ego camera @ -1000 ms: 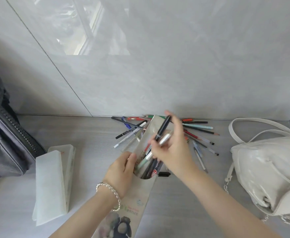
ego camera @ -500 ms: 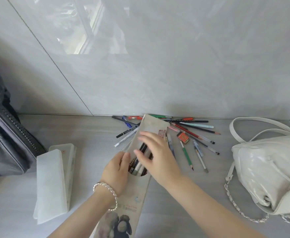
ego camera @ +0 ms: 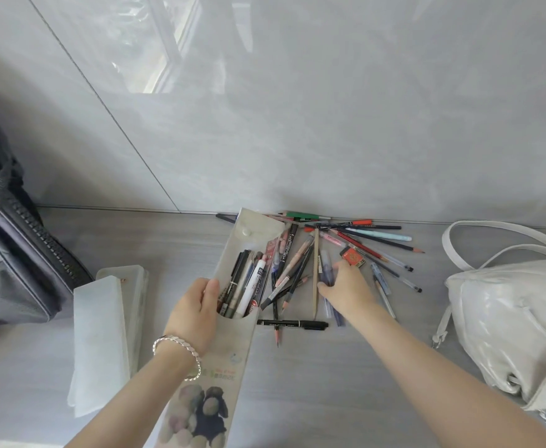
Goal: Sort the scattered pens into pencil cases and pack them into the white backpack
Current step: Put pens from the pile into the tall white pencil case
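A long grey pencil case (ego camera: 236, 357) with a printed picture lies open on the floor, its flap (ego camera: 258, 226) folded back toward the wall. Several pens (ego camera: 244, 286) stick out of its mouth. My left hand (ego camera: 195, 315) grips the case at its opening. Right of it, several pens and pencils (ego camera: 358, 244) lie scattered against the wall. My right hand (ego camera: 346, 291) reaches into this pile, fingers on a clear blue pen (ego camera: 326, 270). A black marker (ego camera: 292, 324) lies crosswise nearer me. The white backpack (ego camera: 507, 324) sits at the right.
A frosted white pencil case (ego camera: 102, 337) lies open at the left. A dark grey bag (ego camera: 13, 260) with a zipper stands at the far left. A small red box (ego camera: 352, 257) lies among the pens. The tiled wall rises just behind the pile.
My right hand pushed pens into the case, let go and moved right to the scattered pile. The case now lies flatter with more pens in it. My left hand stays at the opening.
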Tool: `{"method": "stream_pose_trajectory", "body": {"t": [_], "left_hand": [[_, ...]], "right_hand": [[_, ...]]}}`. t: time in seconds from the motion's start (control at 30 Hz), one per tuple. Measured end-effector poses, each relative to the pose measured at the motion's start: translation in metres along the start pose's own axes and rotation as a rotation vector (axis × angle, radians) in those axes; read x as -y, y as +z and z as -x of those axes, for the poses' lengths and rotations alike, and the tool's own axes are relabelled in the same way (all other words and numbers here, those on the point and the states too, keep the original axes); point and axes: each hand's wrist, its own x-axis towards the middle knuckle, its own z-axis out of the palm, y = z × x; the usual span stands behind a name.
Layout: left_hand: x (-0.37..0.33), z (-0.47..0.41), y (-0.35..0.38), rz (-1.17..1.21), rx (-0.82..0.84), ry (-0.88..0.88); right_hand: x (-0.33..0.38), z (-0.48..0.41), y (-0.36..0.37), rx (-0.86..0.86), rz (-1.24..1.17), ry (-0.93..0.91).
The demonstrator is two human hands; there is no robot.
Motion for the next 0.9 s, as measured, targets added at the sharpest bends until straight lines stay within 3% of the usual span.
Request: {"method": "stream_pose_trajectory", "body": {"t": [0.23,0.37,0.6,0.7,0.87,0.9], "left_hand": [[0.003,0.004,0.003,0.002,0.034,-0.018],[0.000,0.006,0.004,-0.004,0.040,-0.010],[-0.001,0.011,0.008,-0.007,0.070,0.006],[-0.001,0.011,0.012,-0.008,0.087,0.008],[-0.004,0.013,0.019,-0.014,0.094,0.030],[-0.005,0.013,0.020,-0.018,0.094,0.035]], "right_hand": [[0.008,-0.006,-0.003,0.088,0.093,0.070],[-0.005,0.004,-0.014,0.107,-0.035,0.059],[-0.025,0.058,-0.047,0.007,-0.303,-0.193],[-0.024,0.070,-0.052,-0.022,-0.371,-0.178],[0.005,0.089,-0.070,0.209,-0.477,-0.225],[0.010,0.091,-0.070,0.190,-0.443,-0.248]]}}
